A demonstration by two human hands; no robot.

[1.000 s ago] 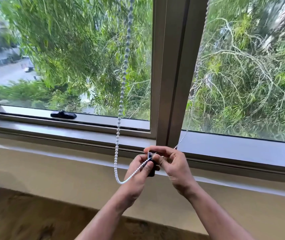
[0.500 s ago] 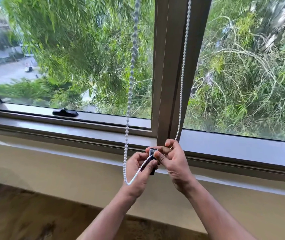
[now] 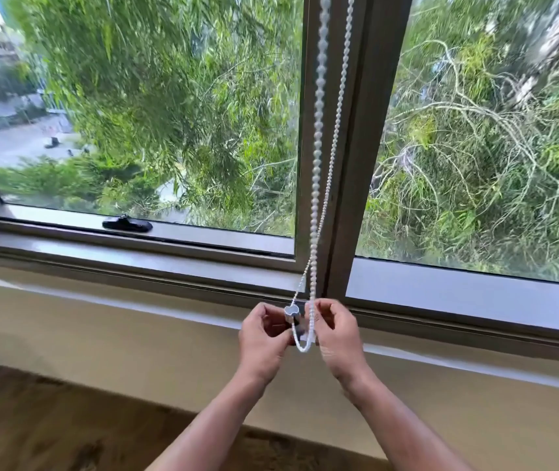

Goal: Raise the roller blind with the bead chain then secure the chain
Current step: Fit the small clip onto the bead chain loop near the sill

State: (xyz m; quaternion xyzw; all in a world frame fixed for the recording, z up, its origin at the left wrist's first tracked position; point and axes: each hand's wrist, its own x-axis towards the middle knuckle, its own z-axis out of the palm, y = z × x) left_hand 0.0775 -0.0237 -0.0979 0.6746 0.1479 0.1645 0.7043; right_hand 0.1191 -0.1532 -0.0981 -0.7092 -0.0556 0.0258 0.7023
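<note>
The white bead chain [image 3: 319, 137] hangs in two strands down the front of the window mullion [image 3: 363, 141], and its loop ends just below my fingers. A small grey and dark chain holder [image 3: 293, 311] sits at the foot of the mullion, with one strand running into it. My left hand [image 3: 264, 339] pinches the holder from the left. My right hand [image 3: 339, 334] pinches the other strand just right of it. The roller blind itself is out of view above.
A black window latch [image 3: 127, 224] lies on the lower frame of the left pane. The grey sill [image 3: 135, 256] runs across, with a beige wall below it and a wooden floor [image 3: 67, 433]. Trees fill both panes.
The chain's left strand has swung right, so the wide loop is now narrow and in front of the mullion. My hands have drawn slightly apart around the holder.
</note>
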